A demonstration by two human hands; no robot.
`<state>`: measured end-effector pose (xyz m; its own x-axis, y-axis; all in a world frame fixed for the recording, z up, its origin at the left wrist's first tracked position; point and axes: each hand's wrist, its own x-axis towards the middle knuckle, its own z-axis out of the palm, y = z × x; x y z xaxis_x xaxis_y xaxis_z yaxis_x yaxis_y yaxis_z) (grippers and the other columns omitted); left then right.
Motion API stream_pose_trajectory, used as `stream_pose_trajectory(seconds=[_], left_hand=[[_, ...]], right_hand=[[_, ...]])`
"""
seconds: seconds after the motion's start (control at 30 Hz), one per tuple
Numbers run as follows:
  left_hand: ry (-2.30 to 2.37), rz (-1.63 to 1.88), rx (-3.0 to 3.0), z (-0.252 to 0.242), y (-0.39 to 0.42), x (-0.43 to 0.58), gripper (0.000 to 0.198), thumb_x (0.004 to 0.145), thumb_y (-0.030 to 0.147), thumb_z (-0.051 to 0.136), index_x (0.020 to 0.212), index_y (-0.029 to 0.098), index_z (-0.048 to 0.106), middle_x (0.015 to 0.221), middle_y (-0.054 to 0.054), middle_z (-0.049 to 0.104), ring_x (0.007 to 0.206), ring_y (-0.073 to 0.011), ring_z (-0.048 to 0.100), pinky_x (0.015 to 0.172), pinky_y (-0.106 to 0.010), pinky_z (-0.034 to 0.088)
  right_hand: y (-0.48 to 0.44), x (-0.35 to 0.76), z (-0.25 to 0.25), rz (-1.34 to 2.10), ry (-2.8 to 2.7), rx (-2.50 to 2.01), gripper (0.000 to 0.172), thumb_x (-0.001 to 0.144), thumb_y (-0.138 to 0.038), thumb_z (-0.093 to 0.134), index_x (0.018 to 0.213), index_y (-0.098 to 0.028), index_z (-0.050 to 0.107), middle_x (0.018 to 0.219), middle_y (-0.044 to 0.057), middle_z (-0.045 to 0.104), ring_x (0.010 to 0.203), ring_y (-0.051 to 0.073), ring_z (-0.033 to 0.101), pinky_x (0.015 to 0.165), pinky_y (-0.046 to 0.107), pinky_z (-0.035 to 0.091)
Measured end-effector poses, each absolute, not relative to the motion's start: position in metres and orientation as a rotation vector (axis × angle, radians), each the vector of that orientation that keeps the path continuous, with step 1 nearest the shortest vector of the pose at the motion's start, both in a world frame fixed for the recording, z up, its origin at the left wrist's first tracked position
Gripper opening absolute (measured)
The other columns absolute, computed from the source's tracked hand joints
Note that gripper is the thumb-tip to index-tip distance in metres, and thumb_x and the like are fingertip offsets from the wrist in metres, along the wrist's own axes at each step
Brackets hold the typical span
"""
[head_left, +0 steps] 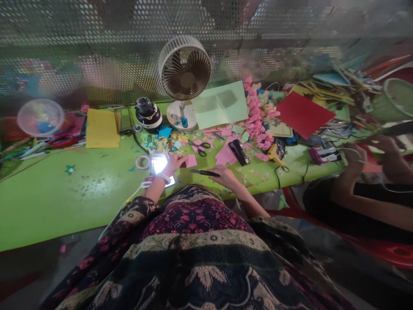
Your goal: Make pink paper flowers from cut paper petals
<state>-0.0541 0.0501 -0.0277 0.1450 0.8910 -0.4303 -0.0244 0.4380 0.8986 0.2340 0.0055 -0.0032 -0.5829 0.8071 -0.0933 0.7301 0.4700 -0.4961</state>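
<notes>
My left hand [176, 164] is closed in a pinch at the edge of a small pink paper square [191, 160], just above the table. Under its wrist lies a brightly lit phone [159, 163]. My right hand [226, 177] is closed on a slim black pen-like tool [206, 172], whose tip points left toward the pink square; its exact kind is too small to tell. Beyond my hands, black-handled scissors [202, 149] lie among paper scraps. A black stapler [239, 153] rests on pink paper sheets [224, 154] beyond my right hand.
A fan [185, 71] stands at the back beside a black flask [148, 114]. A roll of tape [142, 162] lies left of the phone. Pink paper shapes [254, 114], a red sheet [305, 113] and a yellow glue gun [275, 155] are rightward. Another person's arm [350, 176] is at far right.
</notes>
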Motion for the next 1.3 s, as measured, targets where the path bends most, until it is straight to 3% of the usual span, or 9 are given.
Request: stream_pose_trajectory(seconds=[0.17, 0.3, 0.4, 0.47, 0.57, 0.7, 0.83, 1.07, 1.3], left_hand=[[1.381, 0.858, 0.718, -0.029, 0.056, -0.051, 0.034, 0.076, 0.052, 0.079, 0.081, 0.018, 0.071, 0.071, -0.003, 0.069, 0.067, -0.0174, 0.064, 0.066, -0.029, 0.048], [1.471, 0.827, 0.793, -0.031, 0.065, -0.047, 0.032, 0.084, 0.047, 0.074, 0.074, 0.018, 0.067, 0.060, 0.000, 0.063, 0.056, -0.0124, 0.057, 0.058, -0.025, 0.041], [1.521, 0.778, 0.865, -0.034, 0.073, -0.044, 0.031, 0.089, 0.039, 0.068, 0.067, 0.017, 0.064, 0.053, 0.002, 0.057, 0.051, -0.0114, 0.052, 0.057, -0.024, 0.041], [1.541, 0.749, 0.885, -0.035, 0.079, -0.043, 0.030, 0.091, 0.035, 0.066, 0.067, 0.017, 0.064, 0.054, 0.001, 0.059, 0.052, -0.0126, 0.053, 0.058, -0.025, 0.042], [1.549, 0.725, 0.899, -0.035, 0.085, -0.040, 0.030, 0.093, 0.031, 0.064, 0.067, 0.017, 0.066, 0.057, -0.001, 0.062, 0.053, -0.0137, 0.054, 0.061, -0.027, 0.043], [1.539, 0.710, 0.918, -0.040, 0.090, -0.038, 0.031, 0.095, 0.029, 0.062, 0.067, 0.017, 0.067, 0.060, -0.001, 0.064, 0.053, -0.0142, 0.056, 0.063, -0.028, 0.045], [1.540, 0.690, 0.914, -0.047, 0.095, -0.037, 0.031, 0.094, 0.032, 0.064, 0.068, 0.017, 0.067, 0.058, -0.001, 0.064, 0.053, -0.0140, 0.057, 0.064, -0.028, 0.047], [1.555, 0.679, 0.987, -0.048, 0.117, -0.023, 0.026, 0.094, 0.026, 0.061, 0.071, 0.016, 0.065, 0.058, 0.000, 0.063, 0.051, -0.0130, 0.055, 0.057, -0.025, 0.044], [1.634, 0.621, 1.140, -0.046, 0.135, 0.003, 0.037, 0.093, 0.025, 0.060, 0.057, 0.020, 0.057, 0.049, 0.000, 0.055, 0.054, -0.0171, 0.057, 0.063, -0.028, 0.045]], right_hand=[[0.000, 0.227, -0.017, 0.687, -2.645, -1.512, 0.025, 0.087, -0.024, 0.074, 0.112, -0.022, 0.079, 0.103, 0.010, 0.077, 0.101, 0.024, 0.070, 0.092, 0.037, 0.055], [0.022, 0.211, -0.011, 0.646, -2.549, -1.692, 0.021, 0.092, -0.028, 0.066, 0.105, -0.019, 0.079, 0.111, 0.012, 0.075, 0.106, 0.026, 0.068, 0.096, 0.036, 0.053], [0.057, 0.194, -0.002, 0.607, -2.404, -1.946, 0.030, 0.099, -0.027, 0.052, 0.119, -0.019, 0.073, 0.127, 0.013, 0.070, 0.103, 0.024, 0.069, 0.086, 0.032, 0.055], [0.082, 0.184, 0.001, 0.604, -2.385, -2.032, 0.038, 0.098, -0.029, 0.054, 0.134, -0.018, 0.064, 0.139, 0.015, 0.063, 0.104, 0.025, 0.070, 0.080, 0.032, 0.056], [0.112, 0.176, -0.001, 0.652, -2.441, -2.102, 0.043, 0.097, -0.025, 0.055, 0.139, -0.015, 0.059, 0.144, 0.019, 0.059, 0.103, 0.028, 0.071, 0.080, 0.035, 0.057], [0.134, 0.177, -0.009, 0.789, -2.471, -2.047, 0.036, 0.097, -0.017, 0.054, 0.131, -0.012, 0.065, 0.134, 0.022, 0.066, 0.104, 0.032, 0.072, 0.087, 0.041, 0.056], [0.139, 0.188, -0.017, 0.877, -2.429, -1.975, 0.029, 0.095, -0.010, 0.053, 0.118, -0.011, 0.072, 0.118, 0.018, 0.074, 0.101, 0.025, 0.072, 0.090, 0.035, 0.055], [0.131, 0.213, -0.020, 0.874, -2.275, -1.954, 0.026, 0.094, -0.013, 0.058, 0.115, -0.012, 0.072, 0.118, 0.014, 0.076, 0.103, 0.023, 0.070, 0.090, 0.031, 0.053], [0.120, 0.217, -0.019, 0.870, -2.250, -1.983, 0.021, 0.096, -0.019, 0.059, 0.112, -0.014, 0.072, 0.113, 0.013, 0.076, 0.096, 0.022, 0.071, 0.081, 0.028, 0.052]])
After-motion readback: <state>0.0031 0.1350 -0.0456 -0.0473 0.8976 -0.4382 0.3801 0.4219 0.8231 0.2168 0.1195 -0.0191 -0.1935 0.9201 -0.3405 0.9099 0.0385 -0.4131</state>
